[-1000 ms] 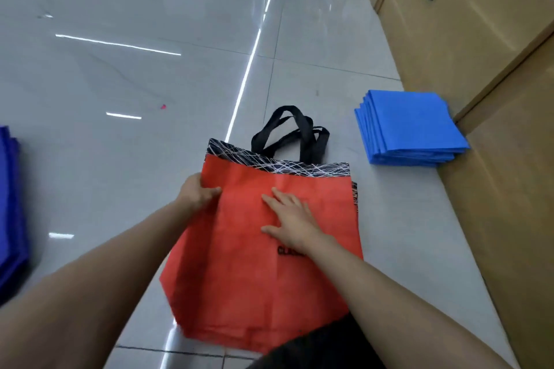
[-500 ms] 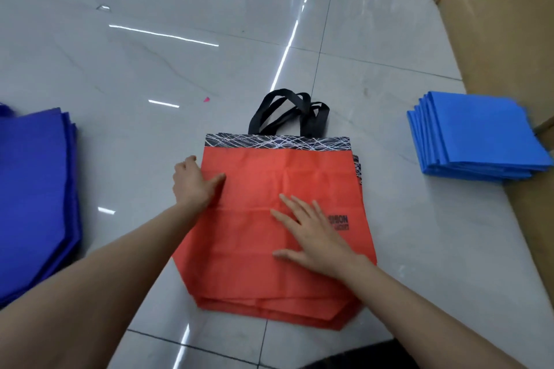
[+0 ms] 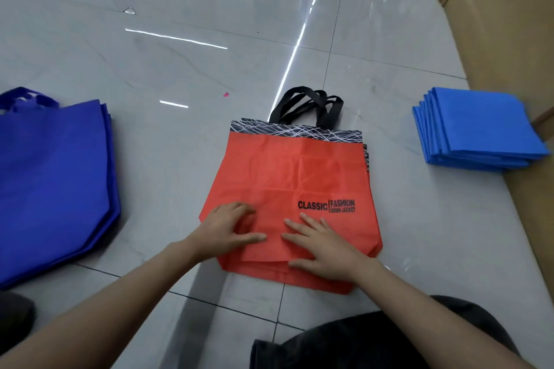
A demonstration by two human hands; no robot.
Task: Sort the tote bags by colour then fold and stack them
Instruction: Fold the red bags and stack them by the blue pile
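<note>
Both grips rest on the near part of the top red tote bag (image 3: pixel 287 171), which lies flat on the floor (image 3: pixel 180 144) over others of its colour. The right grip (image 3: pixel 323 249) is released, fingers straight and pressing. The left grip (image 3: pixel 230 231) has bent fingers, and I cannot tell if they pinch cloth. The risk is that a fold drags the lower bags askew on the glossy tile, or leaves the black handles (image 3: pixel 308 102) beyond the grips sticking out.

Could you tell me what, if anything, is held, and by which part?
Right hand lies flat on the red tote bag near its bottom; left hand beside it, grip unclear.
</note>
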